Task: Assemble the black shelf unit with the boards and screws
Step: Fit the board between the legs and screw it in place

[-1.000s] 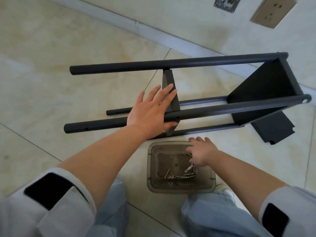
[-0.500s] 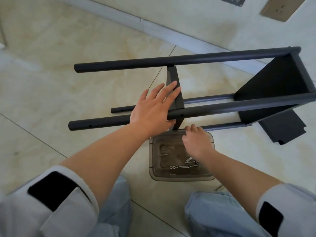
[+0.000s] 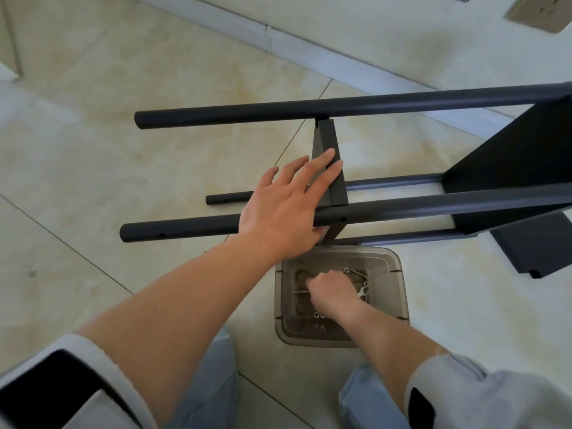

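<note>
The black shelf frame lies on its side on the tiled floor, its near upper pole (image 3: 433, 205) and far upper pole (image 3: 278, 111) running left to right. A narrow black middle board (image 3: 332, 140) stands between the poles, and a wide black end board (image 3: 510, 162) is fixed at the right. My left hand (image 3: 284, 209) rests flat on the near pole, its straight fingers touching the middle board. My right hand (image 3: 332, 292) is down in the clear tray (image 3: 399, 280), knuckles up and fingers curled among the screws (image 3: 356, 272). Whatever it holds is hidden.
A loose black board (image 3: 532, 249) lies on the floor right of the tray, under the frame's end. The wall and skirting (image 3: 309, 51) run behind the frame. My knees are at the bottom edge, either side of the tray.
My right hand rose to the tray's far edge, then dropped back into the middle of the tray. My left hand has stayed on the pole and board.
</note>
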